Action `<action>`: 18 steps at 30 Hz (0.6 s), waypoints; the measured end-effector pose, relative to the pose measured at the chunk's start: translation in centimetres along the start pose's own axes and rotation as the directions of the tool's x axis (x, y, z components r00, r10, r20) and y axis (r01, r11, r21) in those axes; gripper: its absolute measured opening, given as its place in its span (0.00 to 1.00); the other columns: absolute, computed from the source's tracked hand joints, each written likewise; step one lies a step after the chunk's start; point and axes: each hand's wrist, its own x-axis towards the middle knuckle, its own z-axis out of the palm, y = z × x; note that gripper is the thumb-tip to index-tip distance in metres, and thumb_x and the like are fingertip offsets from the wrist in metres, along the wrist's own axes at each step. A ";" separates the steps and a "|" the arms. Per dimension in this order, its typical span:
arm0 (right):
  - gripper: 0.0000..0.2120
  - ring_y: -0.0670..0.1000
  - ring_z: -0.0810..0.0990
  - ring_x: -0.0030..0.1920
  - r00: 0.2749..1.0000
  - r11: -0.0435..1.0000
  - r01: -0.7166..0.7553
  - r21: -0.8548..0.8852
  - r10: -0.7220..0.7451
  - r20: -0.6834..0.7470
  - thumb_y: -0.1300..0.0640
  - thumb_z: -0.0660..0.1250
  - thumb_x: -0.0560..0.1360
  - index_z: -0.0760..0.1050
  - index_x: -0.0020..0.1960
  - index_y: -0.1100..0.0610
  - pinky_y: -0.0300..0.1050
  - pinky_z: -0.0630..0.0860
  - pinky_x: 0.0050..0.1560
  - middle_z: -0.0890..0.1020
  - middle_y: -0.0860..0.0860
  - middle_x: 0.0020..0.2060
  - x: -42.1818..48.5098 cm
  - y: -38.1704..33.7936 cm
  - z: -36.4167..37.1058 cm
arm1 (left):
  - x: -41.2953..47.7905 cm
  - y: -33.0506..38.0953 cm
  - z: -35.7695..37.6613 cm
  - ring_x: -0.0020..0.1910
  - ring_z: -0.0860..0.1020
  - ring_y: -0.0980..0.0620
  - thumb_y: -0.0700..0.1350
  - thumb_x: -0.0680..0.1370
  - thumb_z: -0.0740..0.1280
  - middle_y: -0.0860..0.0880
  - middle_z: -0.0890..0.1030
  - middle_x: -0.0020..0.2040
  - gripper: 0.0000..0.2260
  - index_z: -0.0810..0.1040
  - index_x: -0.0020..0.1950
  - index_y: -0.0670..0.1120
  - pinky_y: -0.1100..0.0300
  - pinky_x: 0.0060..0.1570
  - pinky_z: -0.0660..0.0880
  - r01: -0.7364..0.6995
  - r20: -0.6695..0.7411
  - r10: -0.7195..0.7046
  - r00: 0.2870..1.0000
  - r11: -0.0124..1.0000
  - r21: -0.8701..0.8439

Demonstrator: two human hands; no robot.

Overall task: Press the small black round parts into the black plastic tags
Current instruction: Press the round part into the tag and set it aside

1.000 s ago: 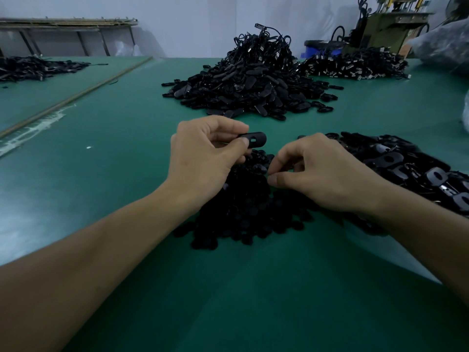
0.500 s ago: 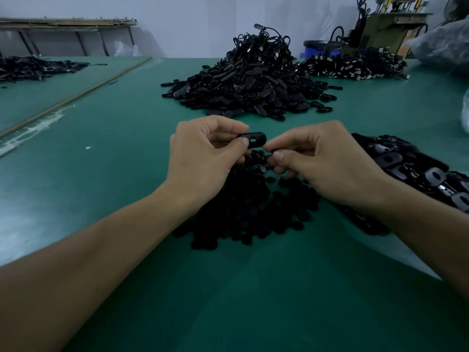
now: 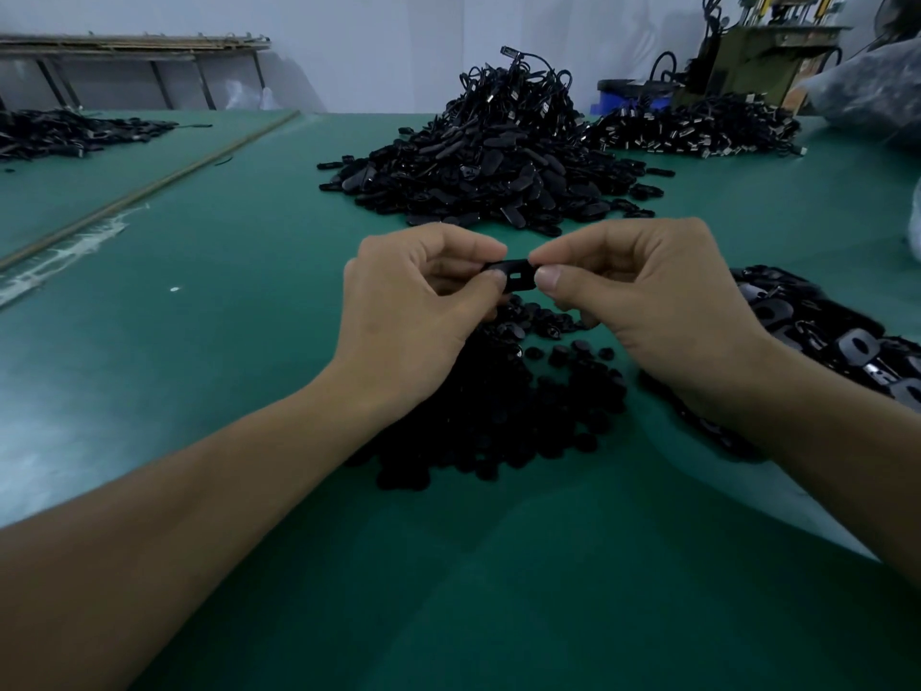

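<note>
Green-matted table (image 3: 239, 351) stands before a white wall (image 3: 359, 37). The oblong black plastic tag (image 3: 516, 272) is held above the heap of small black round parts (image 3: 498, 421), long axis left-right. The left hand (image 3: 413, 316) and right hand (image 3: 648, 301) pinch its 2 ends.

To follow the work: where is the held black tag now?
Head view, centre: the tag is pinched between the left hand and right hand, above the round-parts pile.

Black tag (image 3: 514, 272), black round parts (image 3: 498, 411) and black heaps (image 3: 478, 177) on a plain green table (image 3: 224, 301).
</note>
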 end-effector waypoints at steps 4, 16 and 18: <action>0.04 0.45 0.84 0.37 0.999 1.000 -0.019 -0.024 0.018 -0.051 0.59 0.74 0.74 0.83 0.45 0.50 0.35 0.77 0.39 0.85 0.48 0.35 -0.1 0.1 0.3 | -0.1 0.2 0.3 0.41 0.86 0.51 0.36 0.75 0.75 0.50 0.87 0.40 0.10 0.84 0.45 0.52 0.53 0.47 0.84 -0.021 0.022 0.021 1.000 1.000 -0.023; 0.06 0.45 0.84 0.37 0.998 0.997 -0.039 -0.061 0.036 -0.051 0.60 0.74 0.74 0.81 0.44 0.49 0.42 0.81 0.44 0.85 0.47 0.35 -0.1 0.0 0.6 | -0.1 0.2 0.3 0.43 0.86 0.52 0.35 0.75 0.74 0.50 0.87 0.42 0.10 0.84 0.47 0.51 0.52 0.49 0.83 -0.029 0.067 0.031 0.997 0.999 -0.030; 0.06 0.45 0.84 0.37 0.998 0.997 -0.042 -0.070 0.038 -0.053 0.60 0.74 0.74 0.81 0.43 0.50 0.44 0.82 0.46 0.85 0.47 0.35 -0.2 0.0 0.6 | -0.1 0.3 0.3 0.43 0.86 0.52 0.35 0.75 0.74 0.50 0.87 0.42 0.10 0.84 0.47 0.52 0.52 0.49 0.84 -0.036 0.076 0.037 0.996 0.999 -0.020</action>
